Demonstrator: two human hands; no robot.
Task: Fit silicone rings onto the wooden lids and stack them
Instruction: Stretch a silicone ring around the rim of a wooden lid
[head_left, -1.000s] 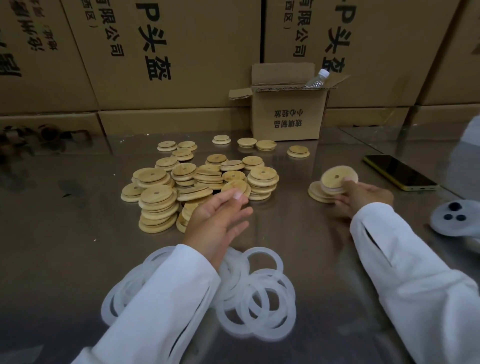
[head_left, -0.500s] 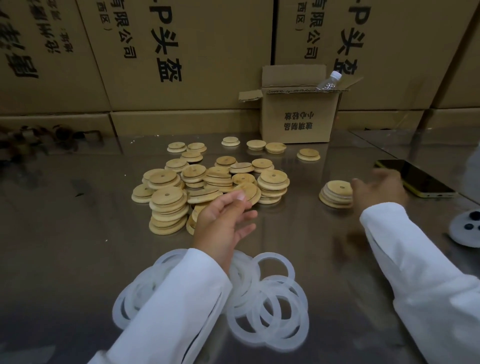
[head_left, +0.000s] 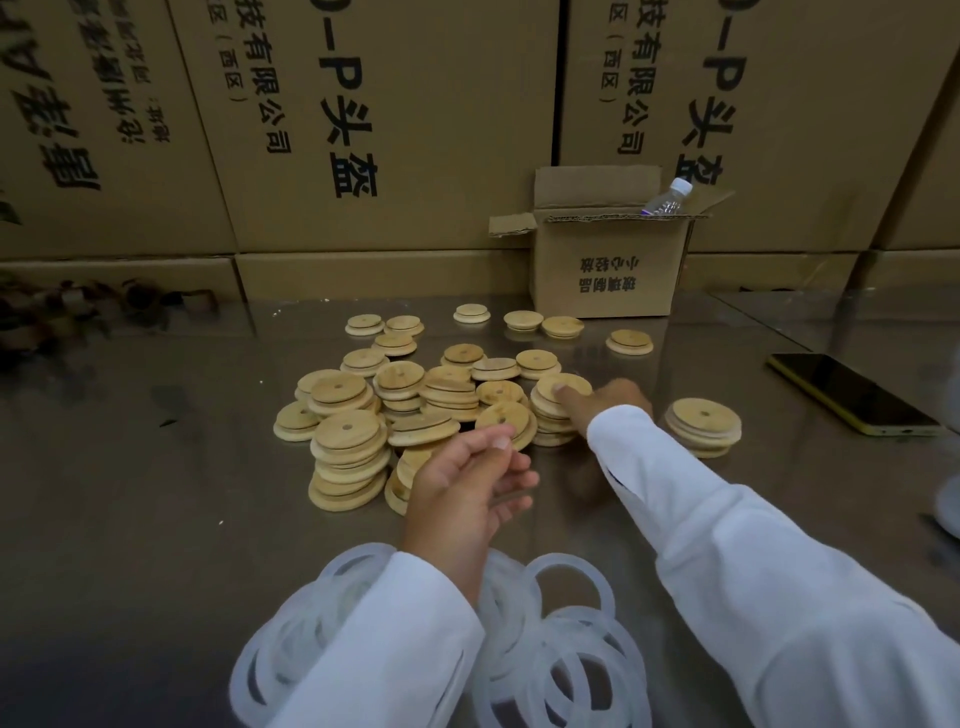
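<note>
Centre frame: lid pickup; fingers of right hand (head_left: 608, 402) touch top wooden lid (head_left: 576, 382), grip unclear; left hand (head_left: 467, 478) slack, empty. Next: silicone rings (head_left: 569, 561).

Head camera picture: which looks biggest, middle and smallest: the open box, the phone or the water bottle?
1. open box
2. phone
3. water bottle, but only its top shows above the box.

On my feed, a shiny metal desk (head_left: 130, 493) runs back to a wall of stacked brown cartons (head_left: 415, 130) printed with black characters. A small open box (head_left: 608, 270) stands against them, with a clear bottle (head_left: 667, 197) poking out. A dark phone (head_left: 852, 392) lies far right. The light is dim and warm.
</note>
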